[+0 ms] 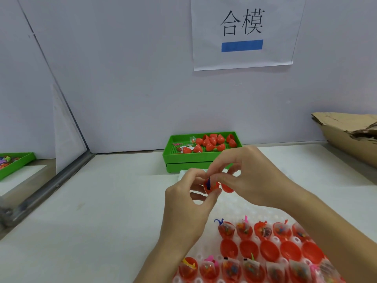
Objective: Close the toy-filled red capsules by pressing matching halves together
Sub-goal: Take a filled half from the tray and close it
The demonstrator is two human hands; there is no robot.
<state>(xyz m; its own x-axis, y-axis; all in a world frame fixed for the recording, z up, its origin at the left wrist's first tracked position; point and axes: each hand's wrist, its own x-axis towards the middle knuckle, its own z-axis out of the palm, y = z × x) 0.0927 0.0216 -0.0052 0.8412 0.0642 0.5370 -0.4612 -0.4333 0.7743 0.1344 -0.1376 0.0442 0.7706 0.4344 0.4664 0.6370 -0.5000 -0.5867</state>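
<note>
My left hand (191,193) grips a red capsule half (212,187) with a dark blue toy sticking out of its top. My right hand (251,176) pinches the toy's top with thumb and fingers, and holds the other red half (227,187) just to the right of the first. Both hands hover above a white dimpled holder tray (234,203). In that tray, near the bottom right, stand rows of red halves: toy-filled halves (263,231), empty halves (269,251), and a nearer filled row (230,269).
A green tray (183,158) at the back holds several closed red capsules (212,142) and a few loose toys. Another green tray (14,164) sits far left behind a divider. Torn cardboard (346,131) lies at the right. A paper sign hangs on the wall.
</note>
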